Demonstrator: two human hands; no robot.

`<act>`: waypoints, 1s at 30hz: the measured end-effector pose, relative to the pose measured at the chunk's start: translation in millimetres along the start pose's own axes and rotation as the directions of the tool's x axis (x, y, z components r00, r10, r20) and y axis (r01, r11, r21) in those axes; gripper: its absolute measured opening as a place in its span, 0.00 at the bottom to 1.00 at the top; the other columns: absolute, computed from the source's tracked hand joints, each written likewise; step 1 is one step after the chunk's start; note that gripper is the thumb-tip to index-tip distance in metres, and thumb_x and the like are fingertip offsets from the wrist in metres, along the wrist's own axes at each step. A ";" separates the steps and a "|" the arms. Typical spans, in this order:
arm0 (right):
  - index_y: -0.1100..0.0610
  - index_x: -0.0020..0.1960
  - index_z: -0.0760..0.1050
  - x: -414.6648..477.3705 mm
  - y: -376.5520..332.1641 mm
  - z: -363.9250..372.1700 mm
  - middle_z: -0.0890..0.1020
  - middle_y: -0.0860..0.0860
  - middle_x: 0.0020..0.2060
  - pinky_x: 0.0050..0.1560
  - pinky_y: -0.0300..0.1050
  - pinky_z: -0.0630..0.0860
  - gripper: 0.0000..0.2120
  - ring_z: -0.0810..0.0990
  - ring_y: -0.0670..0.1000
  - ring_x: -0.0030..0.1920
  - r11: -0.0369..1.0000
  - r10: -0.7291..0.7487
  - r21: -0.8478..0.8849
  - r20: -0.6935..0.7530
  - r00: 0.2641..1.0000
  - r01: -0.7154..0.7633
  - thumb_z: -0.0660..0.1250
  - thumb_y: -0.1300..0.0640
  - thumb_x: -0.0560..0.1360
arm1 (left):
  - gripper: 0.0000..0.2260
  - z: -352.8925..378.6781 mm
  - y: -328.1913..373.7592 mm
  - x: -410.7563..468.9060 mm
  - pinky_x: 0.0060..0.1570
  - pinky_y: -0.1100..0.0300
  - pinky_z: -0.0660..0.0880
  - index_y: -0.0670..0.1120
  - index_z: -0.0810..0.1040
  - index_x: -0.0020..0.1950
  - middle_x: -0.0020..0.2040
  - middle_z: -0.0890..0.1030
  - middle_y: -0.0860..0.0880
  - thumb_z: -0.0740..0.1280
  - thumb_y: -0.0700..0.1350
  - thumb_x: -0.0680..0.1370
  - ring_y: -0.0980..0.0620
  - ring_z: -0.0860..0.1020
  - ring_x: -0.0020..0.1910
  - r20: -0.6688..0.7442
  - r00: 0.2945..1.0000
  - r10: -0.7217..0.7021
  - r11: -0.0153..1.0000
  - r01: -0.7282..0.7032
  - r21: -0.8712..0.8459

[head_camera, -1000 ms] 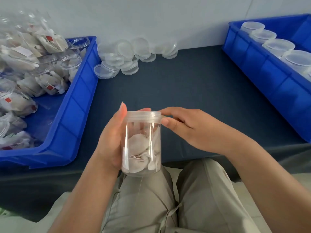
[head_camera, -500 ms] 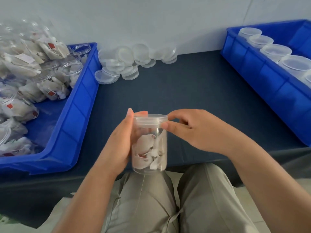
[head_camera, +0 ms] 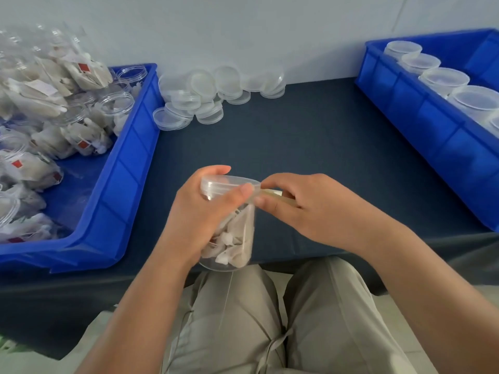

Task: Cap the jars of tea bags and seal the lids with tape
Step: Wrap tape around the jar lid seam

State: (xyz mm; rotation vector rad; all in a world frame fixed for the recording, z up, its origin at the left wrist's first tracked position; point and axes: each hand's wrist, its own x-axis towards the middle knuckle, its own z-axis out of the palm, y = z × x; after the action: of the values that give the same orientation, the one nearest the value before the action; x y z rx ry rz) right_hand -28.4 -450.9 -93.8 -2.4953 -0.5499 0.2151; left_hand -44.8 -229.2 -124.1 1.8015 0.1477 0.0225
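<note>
My left hand (head_camera: pixel 199 211) is wrapped around a clear plastic jar (head_camera: pixel 235 238) of white tea bags, held over my lap at the table's front edge. A clear lid (head_camera: pixel 229 183) sits on the jar, and my left thumb lies across its rim. My right hand (head_camera: pixel 305 209) pinches a strip of clear yellowish tape (head_camera: pixel 272 194) that runs from the lid's right edge into my fingers. The jar leans slightly to the left.
A blue bin (head_camera: pixel 121 168) on the left holds several open jars of tea bags. Loose clear lids (head_camera: pixel 205 95) are piled against the wall at the back. A second blue bin (head_camera: pixel 421 125) on the right holds capped jars. My knees in beige trousers are below.
My left hand has shifted round the jar so the thumb now crosses the lid's front. My right hand has drawn back a little to the right, and a strip of tape shows between it and the lid.
</note>
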 end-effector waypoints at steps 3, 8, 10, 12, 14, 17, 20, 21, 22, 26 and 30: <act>0.35 0.71 0.73 -2.0 7.9 -7.6 0.78 0.26 0.40 0.39 0.29 0.72 0.32 0.78 0.31 0.44 0.999 -0.035 0.041 0.042 0.999 0.033 0.48 0.24 0.75 | 0.30 -8.9 1.2 -1.3 0.46 0.51 0.83 0.60 0.83 0.64 0.55 0.87 0.50 0.78 0.68 0.64 0.47 0.87 0.51 0.116 0.988 -0.104 0.976 0.123 -0.177; 0.32 0.68 0.75 -1.9 15.7 -12.4 0.79 0.28 0.44 0.42 0.27 0.71 0.25 0.79 0.34 0.45 0.996 -0.065 0.072 0.086 0.994 0.059 0.52 0.26 0.78 | 0.44 -14.5 -5.1 -4.9 0.52 0.44 0.82 0.48 0.80 0.71 0.59 0.84 0.38 0.85 0.65 0.60 0.41 0.84 0.53 0.367 0.915 -0.169 0.826 0.334 -0.454; 0.30 0.66 0.75 -0.5 17.0 -10.6 0.80 0.37 0.43 0.40 0.30 0.71 0.23 0.79 0.39 0.42 0.994 -0.059 0.099 0.094 0.994 0.050 0.53 0.25 0.78 | 0.43 -12.3 -7.2 -5.2 0.50 0.44 0.81 0.43 0.80 0.69 0.61 0.82 0.34 0.85 0.64 0.62 0.38 0.84 0.52 0.422 0.895 -0.144 0.784 0.364 -0.503; 0.28 0.65 0.75 1.2 17.0 -8.9 0.80 0.41 0.41 0.38 0.34 0.71 0.23 0.79 0.42 0.41 0.992 -0.057 0.116 0.112 0.992 0.044 0.53 0.24 0.77 | 0.41 -9.1 -10.1 -5.3 0.50 0.44 0.79 0.38 0.78 0.68 0.64 0.78 0.30 0.84 0.63 0.65 0.35 0.79 0.53 0.457 0.884 -0.098 0.776 0.356 -0.521; 0.28 0.65 0.75 2.5 17.6 -7.2 0.82 0.43 0.43 0.41 0.37 0.73 0.24 0.79 0.44 0.43 0.990 -0.071 0.134 0.132 0.989 0.053 0.51 0.23 0.77 | 0.40 -7.8 -12.3 -5.1 0.50 0.45 0.79 0.38 0.78 0.67 0.62 0.78 0.32 0.82 0.64 0.68 0.36 0.78 0.53 0.479 0.876 -0.059 0.795 0.332 -0.508; 0.29 0.65 0.76 1.6 20.5 -5.7 0.84 0.42 0.47 0.42 0.39 0.73 0.23 0.80 0.45 0.44 0.986 -0.065 0.158 0.136 0.989 0.043 0.52 0.24 0.78 | 0.36 -8.6 -16.3 -1.5 0.49 0.45 0.81 0.42 0.82 0.66 0.62 0.82 0.37 0.80 0.67 0.69 0.40 0.82 0.53 0.479 0.877 -0.047 0.841 0.294 -0.455; 0.31 0.61 0.79 -0.1 20.6 -2.8 0.83 0.45 0.44 0.40 0.41 0.73 0.23 0.79 0.46 0.41 0.984 -0.026 0.179 0.101 0.995 0.008 0.53 0.23 0.77 | 0.37 -10.9 -19.2 1.3 0.56 0.43 0.81 0.48 0.81 0.71 0.68 0.82 0.38 0.76 0.71 0.71 0.39 0.82 0.63 0.360 0.933 -0.029 0.917 0.168 -0.362; 0.33 0.59 0.79 -0.3 20.2 -2.2 0.83 0.45 0.42 0.39 0.41 0.72 0.24 0.79 0.45 0.40 0.986 -0.002 0.167 0.074 0.997 -0.010 0.53 0.23 0.77 | 0.36 -11.2 -19.2 1.4 0.60 0.42 0.81 0.52 0.80 0.72 0.68 0.83 0.40 0.75 0.73 0.71 0.40 0.82 0.65 0.314 0.949 -0.026 0.932 0.137 -0.336; 0.34 0.58 0.80 -0.5 19.2 -1.2 0.82 0.44 0.40 0.36 0.38 0.71 0.24 0.78 0.44 0.38 0.989 0.020 0.144 0.047 0.999 -0.027 0.53 0.23 0.77 | 0.36 -11.1 -19.4 1.0 0.63 0.40 0.80 0.58 0.78 0.74 0.69 0.82 0.44 0.73 0.74 0.71 0.42 0.82 0.67 0.284 0.959 -0.019 0.950 0.106 -0.295; 0.38 0.60 0.81 -4.8 9.2 6.1 0.79 0.29 0.37 0.37 0.33 0.71 0.22 0.78 0.35 0.39 0.995 0.017 0.104 -0.051 0.999 -0.011 0.56 0.28 0.80 | 0.42 -2.6 -20.2 -1.5 0.64 0.45 0.80 0.68 0.71 0.75 0.67 0.80 0.58 0.74 0.79 0.63 0.52 0.81 0.66 0.199 0.978 0.064 0.998 -0.057 -0.040; 0.37 0.72 0.74 -10.4 4.2 7.5 0.83 0.35 0.54 0.54 0.42 0.77 0.27 0.80 0.39 0.54 0.996 -0.052 0.073 -0.012 0.999 0.053 0.55 0.27 0.79 | 0.40 -3.0 -19.3 -0.5 0.60 0.45 0.82 0.61 0.76 0.71 0.62 0.83 0.58 0.79 0.72 0.62 0.52 0.83 0.62 0.031 0.992 0.120 0.992 -0.119 -0.028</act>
State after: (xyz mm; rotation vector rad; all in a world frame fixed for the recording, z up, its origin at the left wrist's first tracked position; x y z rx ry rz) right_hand -38.4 -454.8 -102.1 -2.4065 -0.5921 0.1995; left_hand -47.3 -222.0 -142.1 1.7816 0.0160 0.0805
